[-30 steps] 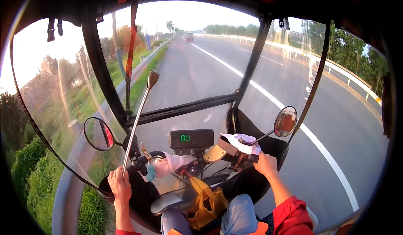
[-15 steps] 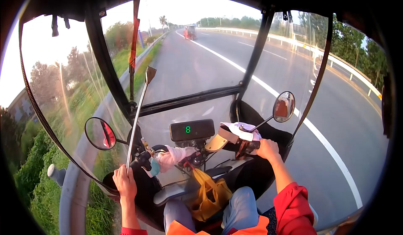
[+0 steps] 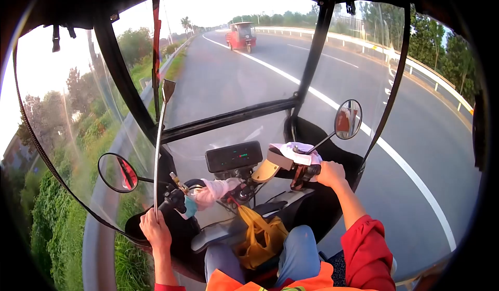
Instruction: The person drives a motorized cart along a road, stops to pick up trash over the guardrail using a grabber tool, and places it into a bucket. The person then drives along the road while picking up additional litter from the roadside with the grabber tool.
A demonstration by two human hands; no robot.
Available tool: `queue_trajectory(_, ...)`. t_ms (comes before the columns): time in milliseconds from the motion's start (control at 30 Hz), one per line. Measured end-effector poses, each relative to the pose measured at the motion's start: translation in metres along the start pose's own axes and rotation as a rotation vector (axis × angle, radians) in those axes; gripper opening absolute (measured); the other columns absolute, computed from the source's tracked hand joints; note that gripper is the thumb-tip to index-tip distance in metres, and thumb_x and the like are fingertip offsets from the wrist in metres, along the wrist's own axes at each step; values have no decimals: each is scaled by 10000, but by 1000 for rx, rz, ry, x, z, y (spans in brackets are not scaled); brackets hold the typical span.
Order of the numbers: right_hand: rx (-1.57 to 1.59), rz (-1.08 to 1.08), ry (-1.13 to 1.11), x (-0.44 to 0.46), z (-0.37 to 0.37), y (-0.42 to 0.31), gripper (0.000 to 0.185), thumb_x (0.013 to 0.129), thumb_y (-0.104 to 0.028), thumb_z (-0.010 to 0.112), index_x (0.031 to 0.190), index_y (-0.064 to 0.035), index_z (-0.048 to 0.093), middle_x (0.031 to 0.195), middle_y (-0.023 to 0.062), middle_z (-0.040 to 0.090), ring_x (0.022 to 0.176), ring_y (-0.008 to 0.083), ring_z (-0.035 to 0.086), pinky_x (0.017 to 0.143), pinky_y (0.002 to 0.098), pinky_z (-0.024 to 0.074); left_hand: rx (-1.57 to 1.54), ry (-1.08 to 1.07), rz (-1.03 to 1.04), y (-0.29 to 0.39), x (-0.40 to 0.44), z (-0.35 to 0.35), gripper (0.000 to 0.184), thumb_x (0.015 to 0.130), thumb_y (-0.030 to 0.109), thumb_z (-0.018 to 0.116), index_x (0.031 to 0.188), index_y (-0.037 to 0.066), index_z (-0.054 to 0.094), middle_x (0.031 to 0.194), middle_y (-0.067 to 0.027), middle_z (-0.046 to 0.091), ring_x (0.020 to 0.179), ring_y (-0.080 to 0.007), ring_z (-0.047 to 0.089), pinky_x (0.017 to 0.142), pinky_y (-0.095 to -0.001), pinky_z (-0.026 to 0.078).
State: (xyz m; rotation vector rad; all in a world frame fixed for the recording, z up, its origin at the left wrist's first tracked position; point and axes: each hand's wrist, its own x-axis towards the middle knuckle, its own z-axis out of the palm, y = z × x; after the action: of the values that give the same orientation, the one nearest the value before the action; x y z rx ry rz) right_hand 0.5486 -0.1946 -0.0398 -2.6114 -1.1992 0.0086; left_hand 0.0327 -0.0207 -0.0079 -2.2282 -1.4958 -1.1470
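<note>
At the lower left, my left hand (image 3: 156, 230) is closed round the lower end of a long metal rod (image 3: 159, 145), which stands nearly upright with a flat, wider tip. Beside it is the left handlebar grip (image 3: 173, 201). My right hand (image 3: 330, 175) wraps round the right handlebar grip (image 3: 312, 171). Between my hands sit a dark display (image 3: 234, 156) with small lit marks, a pink cloth (image 3: 214, 191) tied on the bar, and a white and brown cap-like cloth (image 3: 297, 153). A yellow bag (image 3: 261, 237) hangs between my knees.
A framed clear windshield (image 3: 228, 119) surrounds the front. Round mirrors stand at left (image 3: 118, 172) and right (image 3: 348, 119). A red three-wheeled vehicle (image 3: 241, 36) is on the road ahead, near the white line. A metal guardrail (image 3: 99, 239) and grass run along the left.
The red vehicle appears larger and closer. The rod's tip has shifted left in view. The display's large green digits have given way to small marks. Both hands keep their hold.
</note>
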Motion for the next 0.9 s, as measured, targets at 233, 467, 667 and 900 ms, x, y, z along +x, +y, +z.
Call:
queue_trajectory(233, -132, -21, 168, -3, 12, -3, 379, 711, -366, 752, 925, -64, 671, 802, 157, 707, 767, 338, 700, 693, 441, 547, -65, 64, 66, 7, 1, -6, 154, 926, 147, 528, 975, 14, 587, 921, -130, 615, 909, -339, 541, 802, -433, 385)
queue_trajectory(467, -68, -8, 156, 1, 7, -4, 278, 703, -244, 698, 917, -70, 665, 839, 175, 704, 815, 359, 691, 746, 463, 546, -125, -10, 4, 10, -6, -20, 151, 926, 145, 545, 994, 19, 594, 991, -115, 639, 932, -320, 546, 838, -428, 388)
queue_trajectory(667, 14, 45, 154, -4, 7, -3, 284, 710, -221, 682, 949, -67, 679, 871, 195, 704, 853, 373, 687, 771, 464, 545, -131, -46, 18, -1, -7, -16, 201, 929, 168, 542, 1040, 15, 610, 991, -138, 643, 945, -330, 553, 825, -436, 399)
queue_trajectory(900, 31, 24, 113, -3, 7, -2, 266, 704, -231, 665, 916, -76, 708, 868, 187, 708, 846, 360, 692, 778, 459, 545, -108, -45, 3, 3, -8, -19, 159, 921, 155, 557, 985, 19, 607, 982, -120, 645, 931, -329, 548, 826, -439, 395)
